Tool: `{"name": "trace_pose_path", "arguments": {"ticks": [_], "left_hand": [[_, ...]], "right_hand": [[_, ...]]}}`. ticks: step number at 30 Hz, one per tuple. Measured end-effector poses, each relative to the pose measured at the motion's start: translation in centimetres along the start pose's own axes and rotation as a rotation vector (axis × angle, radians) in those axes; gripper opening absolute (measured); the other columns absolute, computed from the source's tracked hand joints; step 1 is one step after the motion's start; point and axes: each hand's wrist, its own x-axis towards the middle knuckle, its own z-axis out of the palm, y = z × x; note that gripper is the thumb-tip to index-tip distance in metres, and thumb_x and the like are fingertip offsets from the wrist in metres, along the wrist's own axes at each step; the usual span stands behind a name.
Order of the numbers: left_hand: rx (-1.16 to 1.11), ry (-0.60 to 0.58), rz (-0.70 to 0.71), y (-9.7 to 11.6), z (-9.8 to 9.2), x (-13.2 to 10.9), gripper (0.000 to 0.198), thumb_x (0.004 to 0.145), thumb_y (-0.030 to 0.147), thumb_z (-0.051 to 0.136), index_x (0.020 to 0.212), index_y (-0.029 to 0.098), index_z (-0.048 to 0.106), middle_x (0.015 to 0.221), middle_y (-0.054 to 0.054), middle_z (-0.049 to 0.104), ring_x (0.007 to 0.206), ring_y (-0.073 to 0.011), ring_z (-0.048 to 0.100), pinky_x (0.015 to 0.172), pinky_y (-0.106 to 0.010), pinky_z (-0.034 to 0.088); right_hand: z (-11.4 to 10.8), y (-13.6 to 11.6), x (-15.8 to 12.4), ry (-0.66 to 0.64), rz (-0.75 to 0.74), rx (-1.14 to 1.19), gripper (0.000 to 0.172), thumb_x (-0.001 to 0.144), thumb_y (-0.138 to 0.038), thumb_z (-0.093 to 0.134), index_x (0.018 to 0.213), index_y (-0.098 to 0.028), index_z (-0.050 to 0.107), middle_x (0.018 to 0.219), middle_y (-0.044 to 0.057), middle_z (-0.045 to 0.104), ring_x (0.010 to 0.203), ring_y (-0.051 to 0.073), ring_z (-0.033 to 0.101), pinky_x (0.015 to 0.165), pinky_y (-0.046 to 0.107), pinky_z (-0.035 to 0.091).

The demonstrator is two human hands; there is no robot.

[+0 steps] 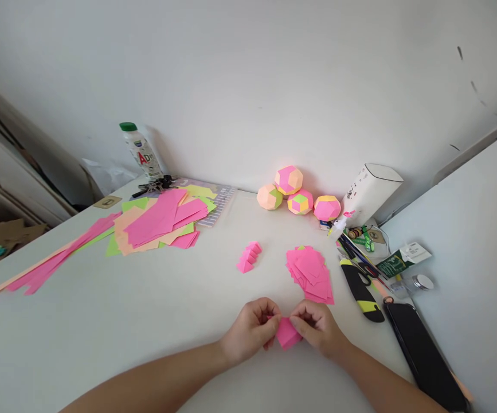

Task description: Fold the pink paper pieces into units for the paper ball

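Note:
A small folded piece of pink paper is held between my two hands, low over the table's front part. My left hand pinches its left side with thumb and fingers. At its upper right edge, my right hand grips it the same way. Just beyond my hands lies a short row of folded pink paper pieces, nested together. To the right of that row is a loose stack of pink paper pieces, with a bit of green showing at its top.
Several faceted paper balls sit by the wall. Coloured sheets and long paper strips lie left, near a bottle and keys. On the right are a utility knife, a black phone-like object and a white container.

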Motion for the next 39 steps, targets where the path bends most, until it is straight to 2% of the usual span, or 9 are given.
{"name": "trace_pose_path", "arguments": {"ticks": [4,9,16,20,24,26,31,35,39], "left_hand": [[-0.104,0.060,0.024,-0.1,0.0,0.1,0.024,0.079,0.038,0.055,0.072,0.018,0.043,0.045,0.007,0.050,0.037,-0.0070,0.044,0.040,-0.019,0.036],[-0.254,0.093,0.070,0.2,0.3,0.0,0.031,0.082,0.047,0.052,0.083,0.019,0.039,0.065,0.001,0.059,0.057,-0.0141,0.060,0.046,-0.023,0.043],[-0.211,0.088,0.132,-0.2,0.5,-0.1,0.037,0.080,0.050,0.054,0.094,0.018,0.042,0.068,0.002,0.055,0.061,-0.0115,0.055,0.057,-0.026,0.047],[-0.150,0.202,0.161,-0.5,0.3,-0.1,0.033,0.081,0.046,0.055,0.095,0.020,0.043,0.068,0.003,0.054,0.064,-0.0108,0.054,0.065,-0.025,0.045],[-0.111,0.244,0.262,-0.8,0.1,0.0,0.024,0.082,0.039,0.056,0.086,0.021,0.041,0.077,0.002,0.054,0.067,-0.0098,0.051,0.063,-0.023,0.042],[-0.102,0.221,0.311,-1.0,0.0,0.0,0.022,0.084,0.037,0.054,0.083,0.021,0.040,0.077,0.001,0.052,0.066,-0.0096,0.050,0.063,-0.023,0.042],[0.055,-0.011,0.390,-1.2,-0.1,-0.1,0.012,0.086,0.029,0.050,0.091,0.018,0.050,0.082,-0.004,0.054,0.074,-0.0134,0.053,0.070,-0.029,0.045],[0.171,0.015,0.482,-1.2,-0.3,-0.2,0.019,0.086,0.023,0.048,0.103,0.021,0.056,0.086,-0.005,0.050,0.076,-0.0145,0.052,0.068,-0.028,0.045],[0.176,-0.019,0.452,-1.1,-0.3,-0.3,0.025,0.085,0.020,0.046,0.108,0.022,0.057,0.085,-0.005,0.047,0.072,-0.0134,0.050,0.060,-0.025,0.044]], "right_hand": [[-0.2,0.2,0.0,0.059,0.036,0.104,0.026,0.082,-0.040,0.057,0.070,-0.018,0.051,0.052,-0.005,0.046,0.044,0.009,0.043,0.043,0.021,0.037],[-0.2,0.3,0.1,0.119,0.023,0.195,0.022,0.082,-0.039,0.059,0.077,-0.017,0.055,0.054,-0.004,0.054,0.043,0.010,0.052,0.042,0.021,0.043],[-0.1,0.7,0.2,0.146,-0.020,0.149,0.020,0.080,-0.037,0.060,0.084,-0.018,0.062,0.055,-0.003,0.056,0.041,0.011,0.054,0.043,0.024,0.046],[-0.1,0.4,0.2,0.085,-0.070,0.131,0.019,0.080,-0.035,0.060,0.089,-0.019,0.067,0.066,0.001,0.058,0.046,0.011,0.054,0.044,0.025,0.047],[-0.1,0.0,0.2,0.002,-0.129,0.099,0.019,0.082,-0.033,0.058,0.081,-0.019,0.070,0.067,0.002,0.056,0.050,0.011,0.050,0.043,0.024,0.044],[-0.1,0.1,0.3,0.014,-0.111,0.072,0.016,0.079,-0.032,0.061,0.083,-0.019,0.069,0.069,0.002,0.057,0.051,0.011,0.049,0.045,0.024,0.043],[-0.2,1.0,0.4,0.037,-0.048,0.031,0.025,0.074,-0.030,0.066,0.097,-0.019,0.064,0.075,0.002,0.059,0.060,0.013,0.052,0.054,0.026,0.045],[-0.3,1.1,0.4,0.027,-0.035,0.039,0.028,0.074,-0.030,0.066,0.100,-0.019,0.063,0.075,0.002,0.057,0.063,0.014,0.053,0.058,0.027,0.046],[-0.2,0.7,0.2,0.036,-0.009,0.039,0.029,0.075,-0.032,0.065,0.101,-0.019,0.064,0.076,0.002,0.057,0.067,0.015,0.055,0.060,0.028,0.047]]}}
